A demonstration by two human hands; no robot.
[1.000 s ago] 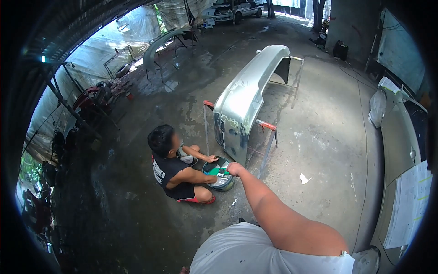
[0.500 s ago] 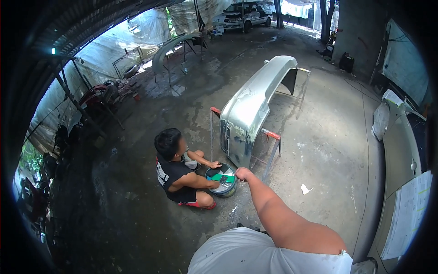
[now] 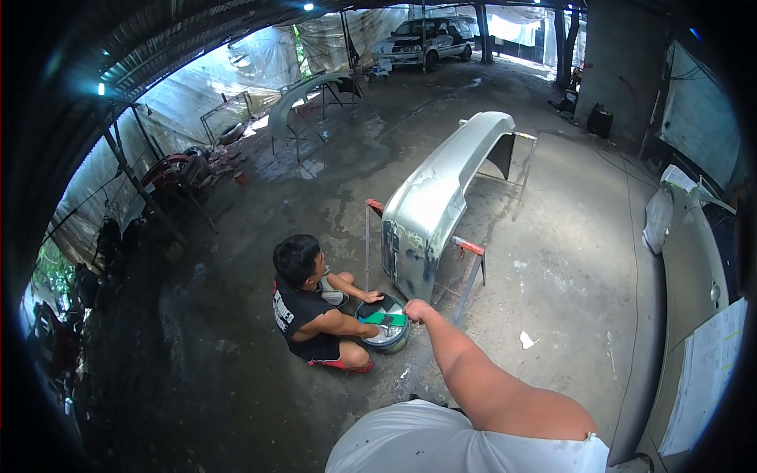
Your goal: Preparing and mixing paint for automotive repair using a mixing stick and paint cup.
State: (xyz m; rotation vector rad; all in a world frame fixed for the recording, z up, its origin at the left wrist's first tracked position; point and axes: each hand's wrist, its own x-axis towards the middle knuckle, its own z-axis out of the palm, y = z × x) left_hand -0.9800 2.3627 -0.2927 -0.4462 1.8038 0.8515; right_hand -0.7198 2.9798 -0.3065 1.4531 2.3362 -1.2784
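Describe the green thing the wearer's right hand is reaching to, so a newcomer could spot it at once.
Find the long silver car bumper propped on a red-tipped metal stand on the concrete floor. At its near end a round bucket sits before a crouching person in a black shirt. The flat green piece lies across the bucket's rim at the right hand: the only bright green thing there.

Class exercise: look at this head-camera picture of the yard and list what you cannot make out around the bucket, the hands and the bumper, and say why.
- Right hand: too small in the head view to tell whether it grips the green tool.
- Left hand: not in view at all.
- Bucket: its contents are too small to make out, partly covered by the tool.
- Crouching person: the lower legs are tucked under the body.
- Bumper: its far side faces away.
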